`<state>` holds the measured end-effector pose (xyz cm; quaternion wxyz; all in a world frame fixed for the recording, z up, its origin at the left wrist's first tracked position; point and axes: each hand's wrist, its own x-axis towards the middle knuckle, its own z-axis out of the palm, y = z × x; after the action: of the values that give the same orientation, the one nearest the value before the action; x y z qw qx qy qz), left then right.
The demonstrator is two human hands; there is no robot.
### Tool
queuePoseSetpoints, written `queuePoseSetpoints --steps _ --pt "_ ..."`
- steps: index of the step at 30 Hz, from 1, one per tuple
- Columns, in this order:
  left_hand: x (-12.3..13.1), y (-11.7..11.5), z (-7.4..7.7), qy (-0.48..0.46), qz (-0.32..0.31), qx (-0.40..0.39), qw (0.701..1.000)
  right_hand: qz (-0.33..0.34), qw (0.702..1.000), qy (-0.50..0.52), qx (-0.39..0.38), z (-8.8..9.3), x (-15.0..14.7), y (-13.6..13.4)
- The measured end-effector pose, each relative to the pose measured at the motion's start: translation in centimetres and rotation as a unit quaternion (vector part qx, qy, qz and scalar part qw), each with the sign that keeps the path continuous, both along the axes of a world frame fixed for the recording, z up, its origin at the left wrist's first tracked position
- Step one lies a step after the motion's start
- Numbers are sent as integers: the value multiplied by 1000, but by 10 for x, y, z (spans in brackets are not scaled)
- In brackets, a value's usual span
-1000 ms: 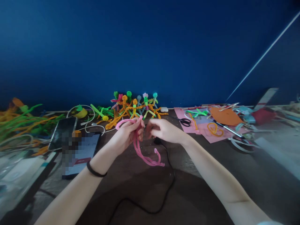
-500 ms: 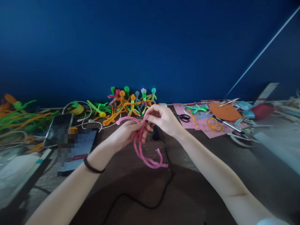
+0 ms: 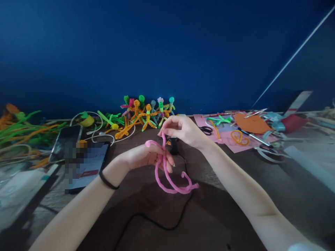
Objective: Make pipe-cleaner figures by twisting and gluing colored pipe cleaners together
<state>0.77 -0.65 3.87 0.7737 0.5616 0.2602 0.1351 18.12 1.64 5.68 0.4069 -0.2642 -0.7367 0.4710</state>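
Note:
Pink pipe cleaners [image 3: 169, 179], bent into loose curves, hang between my hands over the dark table. My left hand [image 3: 150, 155] has its thumb and fingers closed around their middle, and one curled end pokes out over the thumb. Just above and to the right, my right hand [image 3: 180, 130] pinches an upper end between thumb and fingertips. The lower ends curl together to the right below my left hand. How many pieces there are, I cannot tell. Behind my hands, pipe-cleaner figures [image 3: 148, 116] in orange, green and other colours stand against the blue wall.
Two phones, one dark [image 3: 65, 143] and one lit [image 3: 90, 169], lie at left beside a green and orange pipe-cleaner heap [image 3: 31, 130]. Black scissors [image 3: 206, 130], pink paper [image 3: 234, 146] and orange paper [image 3: 251, 123] lie at right. A black cable [image 3: 167, 229] crosses the table.
My left hand has moved down and slightly right, away from my right hand. A stretch of pink pipe cleaner now shows between them, and the lower ends have swung to the right.

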Motion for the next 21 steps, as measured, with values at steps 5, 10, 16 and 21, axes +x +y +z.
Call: queuePoseSetpoints --steps 5,10,16,21 --pt "2 2 -10 6 2 -3 1000 31 999 -9 20 -1 -3 -5" --pt "7 1 -19 -14 4 -50 999 82 997 5 2 -2 -5 -10" --pt "12 -1 -29 1 -43 -83 996 125 991 17 -49 -1 -7 -13" --pt "12 -3 -31 20 -49 -72 996 134 988 -5 -77 -4 -6 -11"
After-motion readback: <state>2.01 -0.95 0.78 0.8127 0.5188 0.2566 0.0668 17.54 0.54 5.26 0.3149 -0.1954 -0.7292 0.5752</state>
